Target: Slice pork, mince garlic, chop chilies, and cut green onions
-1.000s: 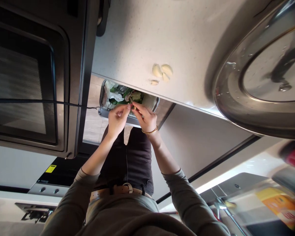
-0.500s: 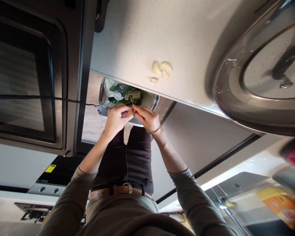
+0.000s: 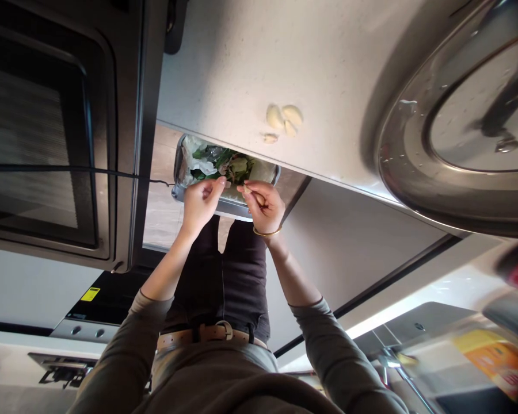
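Over the waste bin [image 3: 224, 208], my left hand [image 3: 201, 204] is closed in a pinch, with a thin scrap that looks like garlic peel [image 3: 227, 184] at the fingertips. My right hand [image 3: 265, 208], with a thin bangle at the wrist, pinches a small pale garlic clove [image 3: 246, 188], partly covered by the fingers. A gap separates the two hands. Green leaves [image 3: 238, 168] and crumpled plastic fill the lined bin below them. On the counter above lie several peeled garlic cloves [image 3: 275, 117] in a cluster, with a smaller piece [image 3: 270, 138] beside them.
The white counter [image 3: 328, 69] overhangs the bin's far side. A large steel lid [image 3: 403, 149] with a dark handle sits at the right. To the left stands a microwave [image 3: 99, 172], its black cord [image 3: 60, 168] crossing the front. A stove burner [image 3: 63, 368] shows at lower left.
My hands were together at the fingertips and have now drawn apart, the right one moving slightly right. A small clove now shows in my right fingers and a thin scrap in my left.
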The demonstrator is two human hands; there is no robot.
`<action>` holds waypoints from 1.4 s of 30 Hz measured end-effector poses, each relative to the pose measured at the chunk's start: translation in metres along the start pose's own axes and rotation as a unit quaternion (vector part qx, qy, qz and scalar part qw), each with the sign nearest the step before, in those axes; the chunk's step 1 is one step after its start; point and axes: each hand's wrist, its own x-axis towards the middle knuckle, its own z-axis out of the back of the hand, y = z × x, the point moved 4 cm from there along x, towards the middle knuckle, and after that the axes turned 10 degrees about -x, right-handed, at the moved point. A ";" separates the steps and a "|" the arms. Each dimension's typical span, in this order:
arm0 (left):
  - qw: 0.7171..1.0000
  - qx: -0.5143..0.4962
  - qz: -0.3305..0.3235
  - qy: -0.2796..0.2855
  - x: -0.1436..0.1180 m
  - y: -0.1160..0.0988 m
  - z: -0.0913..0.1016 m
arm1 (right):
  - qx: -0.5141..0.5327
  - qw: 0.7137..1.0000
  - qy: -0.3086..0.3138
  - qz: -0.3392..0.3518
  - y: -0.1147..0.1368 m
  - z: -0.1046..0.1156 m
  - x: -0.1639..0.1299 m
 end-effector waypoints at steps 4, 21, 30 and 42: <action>0.999 0.004 -0.040 0.017 -0.007 -0.011 -0.010 | -0.086 0.995 -0.013 0.056 0.004 0.003 0.003; 0.997 0.019 -0.047 0.059 -0.011 -0.013 -0.009 | -0.132 0.987 -0.002 0.088 0.003 -0.004 -0.003; 0.994 0.013 -0.025 0.104 -0.010 -0.019 -0.001 | -0.155 0.981 0.016 0.118 0.004 0.000 0.001; 0.986 -0.084 0.021 0.142 -0.004 -0.014 -0.005 | 0.082 0.993 0.036 -0.080 0.002 -0.008 -0.007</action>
